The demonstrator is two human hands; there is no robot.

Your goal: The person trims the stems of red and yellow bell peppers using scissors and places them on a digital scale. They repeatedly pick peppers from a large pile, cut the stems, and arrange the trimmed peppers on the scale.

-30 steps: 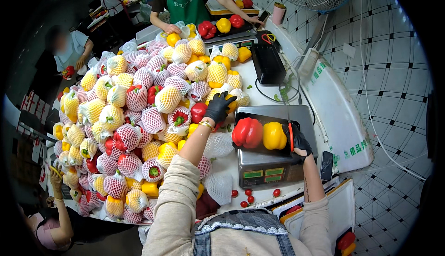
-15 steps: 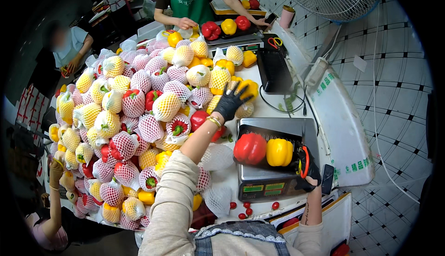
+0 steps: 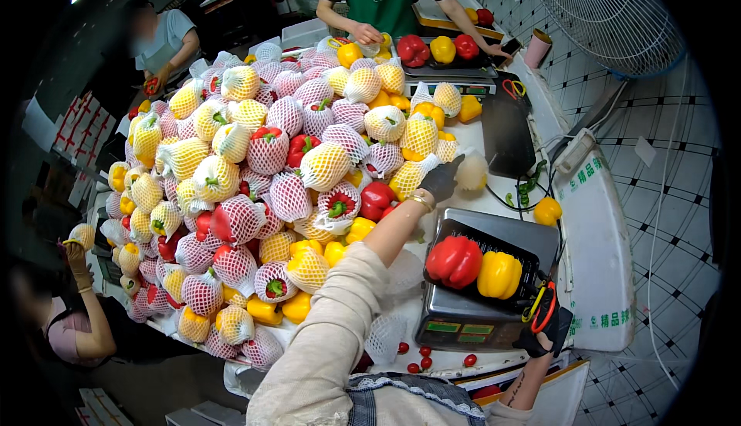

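Note:
My left hand (image 3: 440, 180), in a black glove, reaches over the right edge of the pepper pile. Its blurred fingers meet a pale, foam-netted pepper (image 3: 472, 171); whether they grip it is unclear. In my right hand (image 3: 534, 339), also black-gloved, are scissors (image 3: 543, 307) with red and yellow handles. That hand is at the right end of a black tray (image 3: 508, 242) on a metal weighing scale (image 3: 432, 314). A red bell pepper (image 3: 454, 262) and a yellow bell pepper (image 3: 499, 275) sit side by side in the tray. Another yellow pepper (image 3: 548, 211) lies behind the scale.
Foam-netted peppers (image 3: 289, 194) are heaped on the left. Cherry tomatoes (image 3: 425, 363) lie before the scale. Beyond are green chillies (image 3: 528, 187), a cable and a second scale (image 3: 455, 85), where a person in a green apron (image 3: 382, 5) stands. A fan (image 3: 610, 21) is at upper right.
My left hand has left a yellow pepper and is now at the pale netted one. A yellow pepper now lies behind the scale. My right hand and scissors have shifted off the tray's end.

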